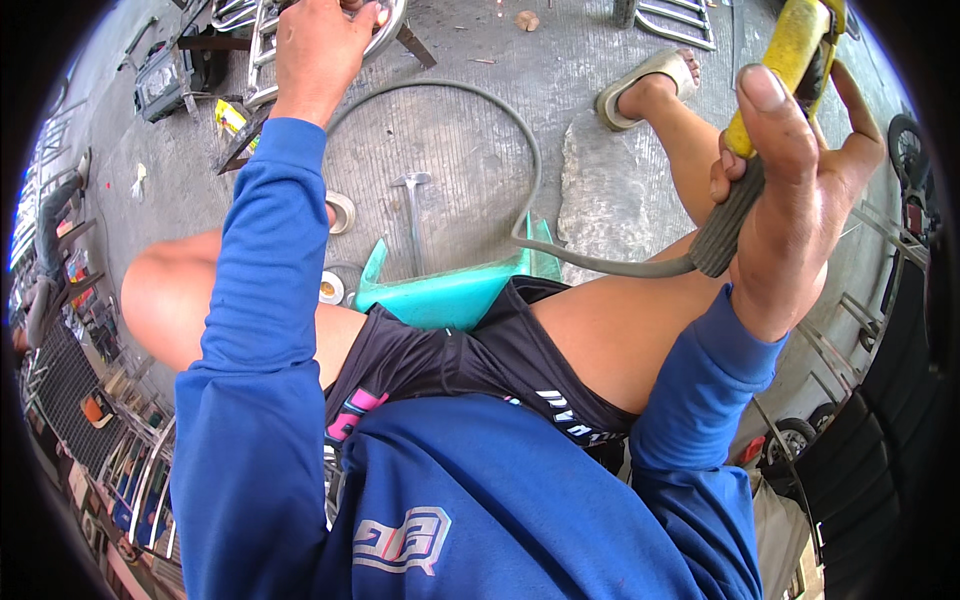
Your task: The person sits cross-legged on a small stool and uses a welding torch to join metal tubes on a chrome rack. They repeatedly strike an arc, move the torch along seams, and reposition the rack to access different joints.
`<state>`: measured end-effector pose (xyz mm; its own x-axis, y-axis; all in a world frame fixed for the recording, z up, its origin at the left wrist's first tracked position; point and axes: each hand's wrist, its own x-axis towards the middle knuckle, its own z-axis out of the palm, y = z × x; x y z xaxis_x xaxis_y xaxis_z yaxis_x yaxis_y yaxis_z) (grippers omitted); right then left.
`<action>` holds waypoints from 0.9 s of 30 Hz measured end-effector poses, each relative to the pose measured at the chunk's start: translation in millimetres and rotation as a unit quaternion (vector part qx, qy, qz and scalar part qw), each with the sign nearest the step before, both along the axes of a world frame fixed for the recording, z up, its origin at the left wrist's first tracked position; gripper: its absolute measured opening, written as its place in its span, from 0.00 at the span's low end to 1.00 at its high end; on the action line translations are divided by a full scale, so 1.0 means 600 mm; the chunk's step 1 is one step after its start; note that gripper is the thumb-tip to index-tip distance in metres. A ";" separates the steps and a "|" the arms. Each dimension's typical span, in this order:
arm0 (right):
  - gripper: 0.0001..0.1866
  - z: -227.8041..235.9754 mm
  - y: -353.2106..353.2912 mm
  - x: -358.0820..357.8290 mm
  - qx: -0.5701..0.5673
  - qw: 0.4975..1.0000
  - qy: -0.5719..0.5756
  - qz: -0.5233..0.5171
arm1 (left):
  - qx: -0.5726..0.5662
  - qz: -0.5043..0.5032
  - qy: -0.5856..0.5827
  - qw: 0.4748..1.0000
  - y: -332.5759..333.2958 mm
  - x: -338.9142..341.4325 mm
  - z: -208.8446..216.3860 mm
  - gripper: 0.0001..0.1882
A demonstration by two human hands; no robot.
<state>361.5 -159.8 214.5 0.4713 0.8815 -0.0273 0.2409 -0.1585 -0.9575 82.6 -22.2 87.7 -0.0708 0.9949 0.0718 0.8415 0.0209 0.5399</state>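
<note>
In my right hand (795,200), raised at the right, is a yellow welding electrode holder (782,70). Its ribbed dark rubber sleeve (728,232) joins a grey cable (460,84), which loops across the floor before me. My fingers are wrapped round the yellow handle, thumb along its side. My left hand (325,45) reaches far forward to the top edge, fingers curled at a shiny curved metal tube (388,35); the picture's edge cuts off part of this hand. On the floor between my legs lies a chipping hammer (412,215), its head pointing away from me.
I sit on a teal plastic stool (440,300). A tape roll (330,288) lies left of it. Metal frames (680,20) stand far ahead. A dark case-like machine (165,80) is at far left, a person's leg (50,225) beyond. Wheels (790,440) and a black seat (870,480) are at right.
</note>
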 end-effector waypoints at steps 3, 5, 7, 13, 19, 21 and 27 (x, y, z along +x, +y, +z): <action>0.51 0.000 0.004 -0.003 -0.003 1.000 -0.008 0.014 | 0.061 -0.054 0.022 0.996 0.015 -0.007 -0.021 0.13; 0.53 0.000 0.007 -0.005 -0.009 0.999 -0.023 0.024 | 0.114 -0.097 0.064 0.987 0.019 -0.010 -0.033 0.13; 0.53 -0.004 0.009 -0.009 -0.007 0.999 -0.032 0.033 | 0.124 -0.118 0.077 0.982 0.017 -0.013 -0.040 0.14; 0.52 -0.023 0.015 -0.021 0.006 0.995 -0.024 0.092 | 0.115 -0.094 0.039 0.988 0.009 -0.004 -0.042 0.15; 0.48 -0.047 0.032 -0.053 -0.008 0.988 -0.100 0.121 | 0.109 -0.088 0.033 0.990 0.013 -0.010 -0.043 0.15; 0.48 -0.063 0.041 -0.073 0.025 0.981 -0.121 0.147 | 0.110 -0.056 -0.001 0.992 0.007 -0.005 -0.048 0.15; 0.48 -0.076 0.044 -0.122 0.010 0.951 -0.233 0.204 | 0.182 -0.032 -0.026 0.982 -0.023 -0.004 -0.064 0.17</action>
